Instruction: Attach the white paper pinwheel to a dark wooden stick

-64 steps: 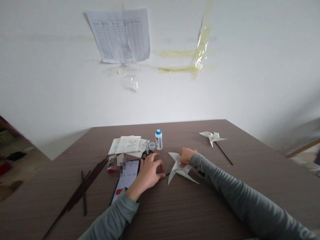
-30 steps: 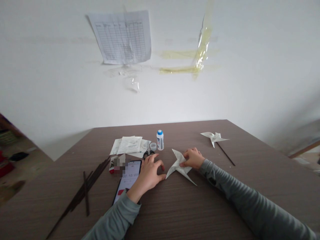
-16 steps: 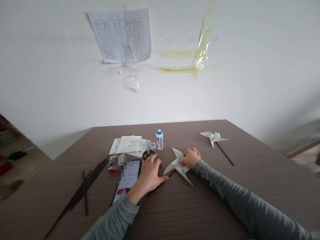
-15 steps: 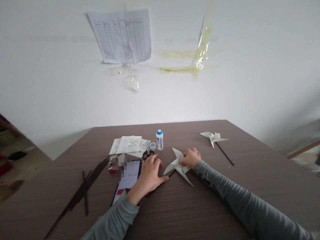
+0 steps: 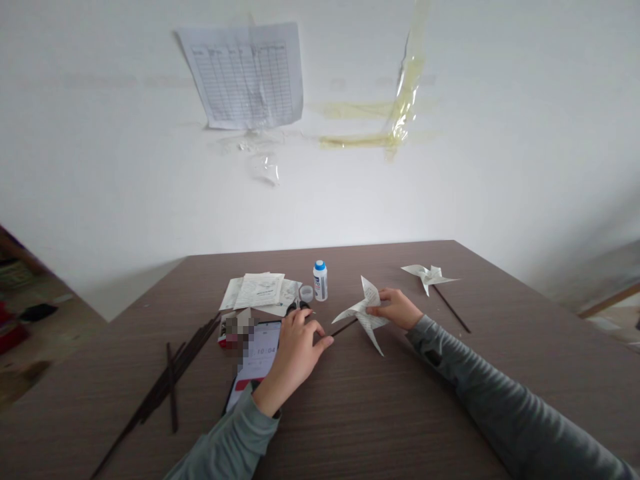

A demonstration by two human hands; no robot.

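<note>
My right hand (image 5: 395, 309) pinches the middle of a white printed-paper pinwheel (image 5: 364, 313), which is raised a little off the brown table (image 5: 350, 413). A thin dark stick (image 5: 343, 327) runs from under the pinwheel down-left to my left hand (image 5: 295, 350). That hand's fingers are curled with thumb and forefinger closed on the stick's lower end. It rests over a phone (image 5: 255, 360) with a lit screen.
A finished pinwheel on a stick (image 5: 430, 277) lies at the right back. A glue bottle (image 5: 320, 280), its loose cap (image 5: 305, 293), scissors (image 5: 299, 305) and folded papers (image 5: 257, 291) sit behind my hands. Several dark sticks (image 5: 167, 380) lie at left, near a small red box (image 5: 225, 331).
My right hand has lifted the pinwheel up and to the right, off the table. The stick now shows between both hands. My left hand has closed on its end.
</note>
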